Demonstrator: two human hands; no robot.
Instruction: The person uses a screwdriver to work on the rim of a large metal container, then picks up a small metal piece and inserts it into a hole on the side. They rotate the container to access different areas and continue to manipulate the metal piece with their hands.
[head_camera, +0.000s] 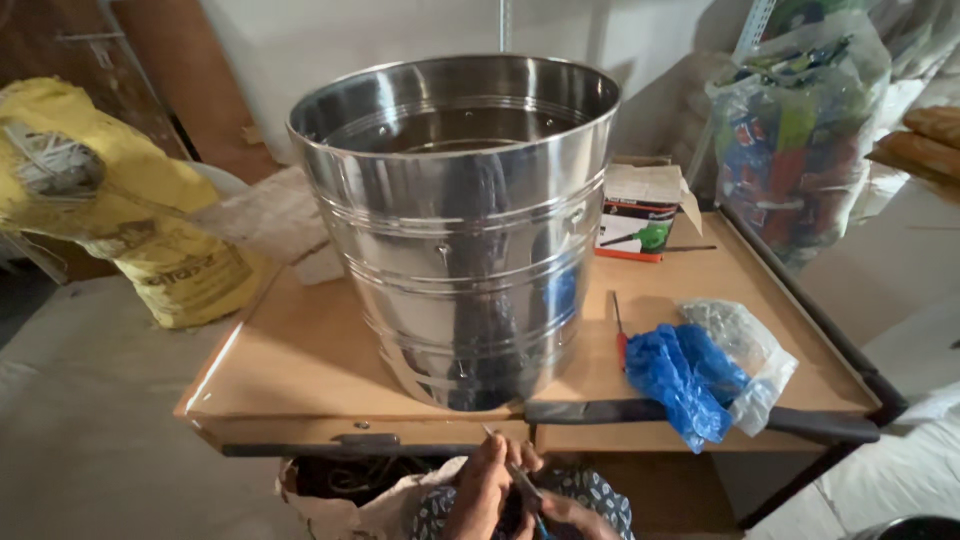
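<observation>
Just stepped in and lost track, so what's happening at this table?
A person sits low at the near edge of a wooden table, both hands together below it. The left hand and the right hand hold a thin metal tool with a blue grip. On the table stands a big shiny steel tub, untouched. Beside it lie a red-handled screwdriver, a blue plastic bag and a small cardboard box.
</observation>
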